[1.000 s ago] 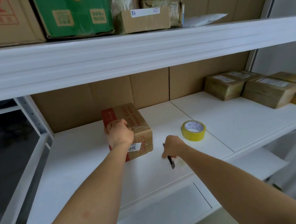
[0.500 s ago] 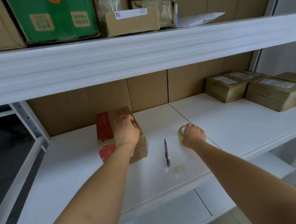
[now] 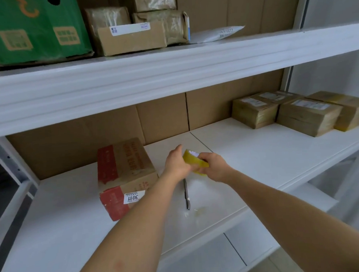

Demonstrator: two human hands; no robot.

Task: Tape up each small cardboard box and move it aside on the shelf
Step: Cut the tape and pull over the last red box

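Note:
A small cardboard box (image 3: pixel 125 170) with red panels and a white "3011" label lies on the white shelf (image 3: pixel 258 152), left of my hands. A yellow tape roll (image 3: pixel 193 159) is lifted off the shelf between both hands. My right hand (image 3: pixel 214 167) grips the roll from the right. My left hand (image 3: pixel 176 164) holds its left side, fingers at the roll's edge. A dark knife (image 3: pixel 186 194) lies on the shelf below my hands.
Several taped brown boxes (image 3: pixel 287 113) stand at the back right of the shelf. Small tape scraps (image 3: pixel 199 210) lie near the knife tip. The upper shelf (image 3: pixel 171 74) carries a green carton (image 3: pixel 31 29) and parcels. A lower shelf shows beneath.
My right hand lifted the tape roll off the shelf and brought it left. My left hand left the box top and came to the roll. The box stayed put.

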